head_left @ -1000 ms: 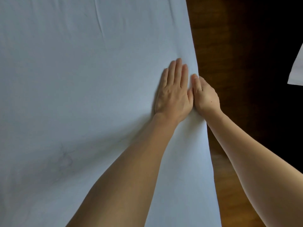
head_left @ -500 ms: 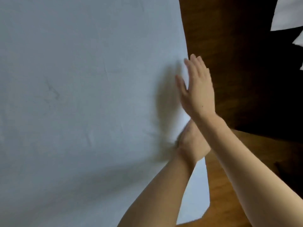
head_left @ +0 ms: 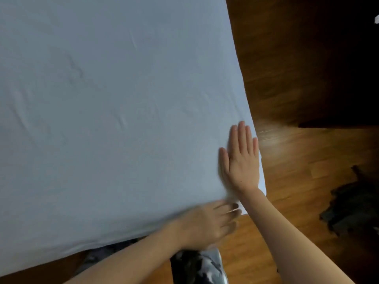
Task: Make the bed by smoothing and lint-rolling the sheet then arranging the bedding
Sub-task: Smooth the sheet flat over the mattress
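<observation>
Right hand point(head_left: 241, 160) flat on sheet point(head_left: 123, 119) nr bed corner, fingers point(head_left: 242, 134) straight & together; left hand point(head_left: 207, 224) blurred at sheet's edge, fingers look loosely straight

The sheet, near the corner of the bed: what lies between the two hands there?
Only bare sheet lies between the flat right hand and the blurred left hand, as the head view shows.

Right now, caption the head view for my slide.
Right hand flat on the sheet near its corner; left hand blurred at the edge.
</observation>
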{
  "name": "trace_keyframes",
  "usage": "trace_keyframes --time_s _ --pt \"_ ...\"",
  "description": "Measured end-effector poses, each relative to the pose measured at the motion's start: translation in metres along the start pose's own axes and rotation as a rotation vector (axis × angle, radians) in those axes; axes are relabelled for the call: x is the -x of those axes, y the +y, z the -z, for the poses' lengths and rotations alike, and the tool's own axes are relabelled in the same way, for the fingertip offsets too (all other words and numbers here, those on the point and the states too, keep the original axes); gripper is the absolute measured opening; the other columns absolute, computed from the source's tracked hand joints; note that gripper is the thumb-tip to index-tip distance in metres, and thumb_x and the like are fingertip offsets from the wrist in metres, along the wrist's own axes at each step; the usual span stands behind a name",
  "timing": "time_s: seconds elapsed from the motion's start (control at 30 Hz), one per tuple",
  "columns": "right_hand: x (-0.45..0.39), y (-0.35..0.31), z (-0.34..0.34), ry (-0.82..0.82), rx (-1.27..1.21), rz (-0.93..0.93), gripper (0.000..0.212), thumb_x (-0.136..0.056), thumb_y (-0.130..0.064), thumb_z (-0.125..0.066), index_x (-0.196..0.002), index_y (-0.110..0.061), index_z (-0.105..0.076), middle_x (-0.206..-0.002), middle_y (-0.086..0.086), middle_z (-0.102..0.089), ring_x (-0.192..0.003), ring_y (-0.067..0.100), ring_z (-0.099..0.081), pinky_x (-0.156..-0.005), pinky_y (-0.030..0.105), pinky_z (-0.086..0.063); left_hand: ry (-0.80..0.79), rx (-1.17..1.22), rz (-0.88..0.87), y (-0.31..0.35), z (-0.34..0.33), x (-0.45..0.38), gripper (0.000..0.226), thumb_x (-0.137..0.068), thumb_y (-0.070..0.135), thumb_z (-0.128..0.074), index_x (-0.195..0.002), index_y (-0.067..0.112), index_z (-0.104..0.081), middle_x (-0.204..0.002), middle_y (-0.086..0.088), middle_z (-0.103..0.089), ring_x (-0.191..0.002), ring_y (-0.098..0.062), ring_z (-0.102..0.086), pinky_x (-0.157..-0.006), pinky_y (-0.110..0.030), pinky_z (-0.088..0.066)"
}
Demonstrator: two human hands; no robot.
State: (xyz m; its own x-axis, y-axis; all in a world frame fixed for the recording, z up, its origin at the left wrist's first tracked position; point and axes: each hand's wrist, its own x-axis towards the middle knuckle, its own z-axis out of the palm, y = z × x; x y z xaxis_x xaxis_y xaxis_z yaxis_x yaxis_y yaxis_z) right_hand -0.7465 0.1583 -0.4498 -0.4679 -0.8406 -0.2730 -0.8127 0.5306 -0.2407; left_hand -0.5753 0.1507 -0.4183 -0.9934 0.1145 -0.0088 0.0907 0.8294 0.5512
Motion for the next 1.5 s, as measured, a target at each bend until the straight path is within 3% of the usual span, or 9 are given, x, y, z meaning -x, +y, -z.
trace_keyframes --time_s 0.23,0.37,0.5,0.7,0.8,1.0,1.17,1.37,1.5 --pt "0.03 0.003 -0.002 -0.004 0.032 -0.106 0.063 -0.102 -0.044 -0.011 -0.154 -0.009 -0.005 -0.162 0.008 0.001 -0.149 0.019 0.007 -0.121 0.045 -0.003 0.15 -0.131 0.309 -0.098 0.049 0.138 0.041 -0.095 0.02 -0.054 -0.134 0.006 -0.052 -0.144 -0.021 -0.045 -0.135 -0.037 -0.04 -0.113 -0.049 -0.032" --pt "0.028 -0.042 -0.002 0.246 -0.021 -0.263 0.066 -0.101 -0.042 -0.021 -0.152 0.0 -0.012 -0.16 0.018 -0.009 -0.149 0.027 -0.004 -0.12 0.049 -0.006 0.078 -0.264 0.466 -0.124 0.051 0.201 0.057 -0.097 0.035 -0.045 -0.146 0.009 -0.033 -0.153 -0.021 -0.031 -0.142 -0.036 -0.027 -0.118 -0.049 -0.02" --pt "0.037 -0.171 -0.018 0.423 -0.115 -0.088 0.065 -0.103 -0.04 -0.022 -0.149 0.006 -0.014 -0.157 0.025 -0.014 -0.148 0.031 -0.008 -0.121 0.044 -0.005 -0.073 -0.251 0.254 -0.103 0.023 0.251 0.065 -0.093 0.051 -0.043 -0.15 0.02 -0.033 -0.158 -0.011 -0.023 -0.147 -0.027 -0.019 -0.12 -0.043 -0.008" --pt "0.062 -0.417 -0.092 0.256 -0.138 0.473 0.064 -0.103 -0.036 -0.03 -0.153 -0.007 -0.004 -0.161 0.009 0.001 -0.149 0.023 -0.001 -0.121 0.043 -0.006 -0.084 -0.2 -0.079 -0.073 0.024 0.398 0.041 -0.093 0.04 -0.052 -0.127 0.019 -0.06 -0.144 -0.009 -0.049 -0.137 -0.027 -0.039 -0.119 -0.042 -0.014" --pt "0.046 -0.538 -0.131 0.218 -0.121 0.595 0.064 -0.103 -0.037 -0.032 -0.153 -0.007 -0.005 -0.16 0.008 -0.004 -0.149 0.021 -0.002 -0.121 0.04 -0.005 0.204 -0.16 0.264 -0.11 0.063 0.522 0.031 -0.097 0.022 -0.051 -0.12 0.009 -0.066 -0.134 -0.017 -0.058 -0.129 -0.031 -0.048 -0.117 -0.043 -0.025" --pt "0.025 -0.712 -0.195 0.039 -0.101 0.262 0.064 -0.101 -0.041 -0.025 -0.152 -0.003 -0.015 -0.16 0.013 -0.01 -0.149 0.024 -0.007 -0.121 0.039 -0.001 0.502 -0.335 1.07 -0.232 0.127 0.73 0.044 -0.098 0.02 -0.045 -0.139 0.006 -0.05 -0.149 -0.023 -0.038 -0.138 -0.037 -0.036 -0.114 -0.048 -0.03" --pt "0.116 -0.768 -0.252 -0.11 0.053 0.86 0.06 -0.101 -0.04 -0.029 -0.151 -0.006 -0.026 -0.159 0.013 -0.018 -0.148 0.024 -0.011 -0.121 0.04 -0.006 0.499 -0.286 1.54 -0.22 0.084 0.802 0.056 -0.101 0.036 -0.034 -0.149 0.007 -0.033 -0.156 -0.022 -0.025 -0.145 -0.036 -0.023 -0.118 -0.048 -0.019" --pt "0.145 -0.777 -0.248 -0.246 0.047 1.072 0.062 -0.102 -0.041 -0.029 -0.152 -0.005 -0.022 -0.16 0.009 -0.014 -0.149 0.02 -0.008 -0.119 0.04 -0.012 0.552 -0.202 1.704 -0.202 0.078 0.796 0.056 -0.101 0.033 -0.032 -0.149 0.003 -0.03 -0.156 -0.021 -0.025 -0.145 -0.036 -0.023 -0.118 -0.05 -0.019" --pt "0.069 -0.757 -0.193 0.017 -0.137 0.61 0.061 -0.1 -0.037 -0.034 -0.147 0.002 -0.028 -0.155 0.014 -0.021 -0.145 0.024 -0.017 -0.119 0.038 -0.008 0.698 -0.122 1.699 -0.219 0.11 0.748 0.057 -0.099 0.033 -0.037 -0.144 -0.002 -0.037 -0.152 -0.023 -0.033 -0.139 -0.039 -0.033 -0.113 -0.051 -0.03"
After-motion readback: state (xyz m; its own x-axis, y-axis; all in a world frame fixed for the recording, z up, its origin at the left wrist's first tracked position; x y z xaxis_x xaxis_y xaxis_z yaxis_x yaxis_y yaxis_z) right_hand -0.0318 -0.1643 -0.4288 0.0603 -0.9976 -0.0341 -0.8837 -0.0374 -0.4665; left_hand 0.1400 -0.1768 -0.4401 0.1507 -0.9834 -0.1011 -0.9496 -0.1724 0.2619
